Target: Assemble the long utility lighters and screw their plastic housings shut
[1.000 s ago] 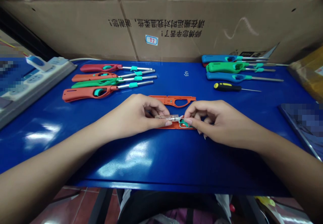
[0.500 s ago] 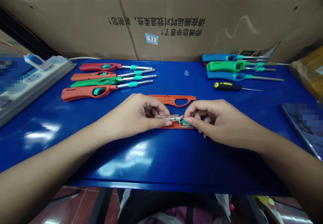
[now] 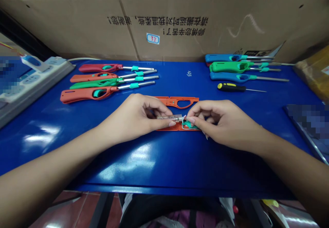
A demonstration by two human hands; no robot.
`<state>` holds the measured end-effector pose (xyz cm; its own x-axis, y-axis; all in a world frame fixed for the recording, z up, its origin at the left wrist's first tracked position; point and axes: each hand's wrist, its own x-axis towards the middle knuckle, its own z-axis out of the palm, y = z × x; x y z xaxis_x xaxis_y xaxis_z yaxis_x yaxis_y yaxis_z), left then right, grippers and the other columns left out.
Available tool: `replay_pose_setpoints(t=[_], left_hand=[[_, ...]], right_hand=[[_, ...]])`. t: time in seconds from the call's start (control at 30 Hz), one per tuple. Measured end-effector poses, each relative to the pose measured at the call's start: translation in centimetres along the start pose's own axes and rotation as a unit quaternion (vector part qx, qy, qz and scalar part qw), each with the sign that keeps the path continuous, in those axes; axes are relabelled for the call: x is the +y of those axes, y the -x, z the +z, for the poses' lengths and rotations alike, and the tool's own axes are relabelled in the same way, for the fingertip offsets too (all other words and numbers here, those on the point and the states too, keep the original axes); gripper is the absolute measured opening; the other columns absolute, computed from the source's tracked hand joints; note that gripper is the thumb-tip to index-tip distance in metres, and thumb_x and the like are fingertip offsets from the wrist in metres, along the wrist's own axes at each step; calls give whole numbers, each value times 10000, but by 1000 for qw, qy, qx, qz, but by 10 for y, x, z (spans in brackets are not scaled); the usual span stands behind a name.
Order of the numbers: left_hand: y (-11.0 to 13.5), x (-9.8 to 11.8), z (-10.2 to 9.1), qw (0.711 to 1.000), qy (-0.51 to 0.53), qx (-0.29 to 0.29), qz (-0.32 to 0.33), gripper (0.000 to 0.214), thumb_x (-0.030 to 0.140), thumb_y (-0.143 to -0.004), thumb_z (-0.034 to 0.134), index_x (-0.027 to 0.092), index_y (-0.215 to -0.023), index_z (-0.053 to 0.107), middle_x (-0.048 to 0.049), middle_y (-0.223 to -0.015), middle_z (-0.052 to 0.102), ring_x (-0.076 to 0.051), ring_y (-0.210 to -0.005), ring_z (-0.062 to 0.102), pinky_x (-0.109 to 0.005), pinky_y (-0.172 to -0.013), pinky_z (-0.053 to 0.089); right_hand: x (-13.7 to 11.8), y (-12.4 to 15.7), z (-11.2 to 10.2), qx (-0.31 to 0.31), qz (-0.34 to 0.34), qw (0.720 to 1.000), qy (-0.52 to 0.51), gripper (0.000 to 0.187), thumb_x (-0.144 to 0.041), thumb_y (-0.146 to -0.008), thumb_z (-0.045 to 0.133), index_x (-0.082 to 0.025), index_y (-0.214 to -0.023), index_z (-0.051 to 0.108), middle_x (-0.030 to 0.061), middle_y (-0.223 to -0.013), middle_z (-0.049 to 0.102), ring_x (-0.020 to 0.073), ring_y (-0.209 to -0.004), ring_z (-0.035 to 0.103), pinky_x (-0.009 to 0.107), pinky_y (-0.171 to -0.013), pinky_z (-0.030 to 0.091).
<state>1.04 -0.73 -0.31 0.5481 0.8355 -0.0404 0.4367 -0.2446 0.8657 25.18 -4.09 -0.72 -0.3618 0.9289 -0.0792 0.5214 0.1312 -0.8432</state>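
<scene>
My left hand (image 3: 136,118) pinches a clear lighter fuel tube (image 3: 172,118) over an orange half shell (image 3: 177,127) lying on the blue table (image 3: 164,159). Facing it, my right hand (image 3: 221,121) pinches the teal trigger piece (image 3: 190,125) at the tube's right end. The fingertips of both hands almost meet. A second orange half shell (image 3: 180,101) lies just behind my hands.
Several finished long lighters (image 3: 102,80) lie at the back left, three more long lighters (image 3: 239,67) at the back right. A black and yellow screwdriver (image 3: 235,87) lies near them. A power strip (image 3: 28,80) sits at the left edge, a cardboard box wall (image 3: 164,19) behind.
Both hands stay pinched on the same parts. My right fingertips have shifted slightly toward the tube's end; the view has drifted a little.
</scene>
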Motion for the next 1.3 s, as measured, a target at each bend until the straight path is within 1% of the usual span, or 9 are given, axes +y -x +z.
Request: replay_pose_setpoints(t=[0.2, 0.33, 0.6, 0.8, 0.9, 1.03, 1.17, 1.3], left_hand=[[0, 2, -1, 1000, -4, 0, 2, 161, 298, -781, 801, 176, -886, 810, -44, -851, 792, -137, -683, 710, -198, -597, 553], [0, 3, -1, 1000, 9, -1, 1, 171, 307, -781, 802, 171, -884, 811, -47, -851, 792, -137, -688, 708, -190, -598, 550], [-1, 7, 0, 1000, 23, 0, -13, 145, 264, -751, 829, 169, -860, 821, -29, -804, 781, -117, -668, 689, -158, -598, 542], [0, 10, 0, 1000, 22, 2, -8, 146, 267, -749, 836, 159, -845, 818, -26, -777, 768, -106, -653, 669, -156, -587, 529], [0, 8, 1, 1000, 7, 2, -7, 156, 290, -761, 828, 165, -855, 819, -37, -811, 777, -119, -657, 678, -173, -577, 528], [1, 5, 3, 1000, -22, 20, -4, 168, 321, -796, 804, 180, -887, 816, -43, -864, 787, -148, -698, 708, -208, -601, 551], [0, 4, 4, 999, -39, 33, 8, 183, 346, -816, 786, 178, -887, 812, -48, -890, 786, -159, -727, 714, -231, -638, 570], [-1, 4, 2, 997, -58, 37, 18, 187, 348, -833, 777, 175, -897, 809, -49, -908, 781, -155, -739, 708, -233, -651, 567]], right_hand=[[-1, 0, 1, -3, -6, 1000, -2, 67, -231, -896, 644, -198, -871, 697, -47, -599, 584, 73, -491, 525, 202, -437, 377], [-2, 0, 1, -1, -7, 1000, -5, 84, -246, -902, 644, -194, -863, 698, -47, -597, 578, 72, -486, 522, 202, -432, 379], [-2, 0, 1, -5, -4, 1000, 0, 90, -233, -902, 643, -199, -861, 716, -45, -608, 593, 69, -491, 523, 199, -438, 383], [-2, -2, 3, 2, 1, 1000, -9, 124, -283, -917, 640, -194, -877, 715, -39, -608, 592, 74, -492, 509, 209, -442, 379], [-1, -2, 4, 6, -2, 1000, -2, 152, -302, -926, 629, -187, -879, 717, -39, -597, 559, 77, -498, 466, 222, -446, 344], [4, -2, 5, 17, 4, 1000, 18, 177, -337, -935, 619, -191, -892, 710, -65, -540, 406, 84, -494, 345, 251, -452, 252], [4, -3, 6, 22, 17, 1000, 9, 181, -365, -935, 619, -199, -930, 691, -73, -539, 377, 85, -481, 311, 259, -446, 213], [-1, -4, 5, 26, 31, 999, -10, 137, -316, -908, 641, -191, -889, 694, -93, -494, 342, 65, -427, 249, 255, -422, 183]])
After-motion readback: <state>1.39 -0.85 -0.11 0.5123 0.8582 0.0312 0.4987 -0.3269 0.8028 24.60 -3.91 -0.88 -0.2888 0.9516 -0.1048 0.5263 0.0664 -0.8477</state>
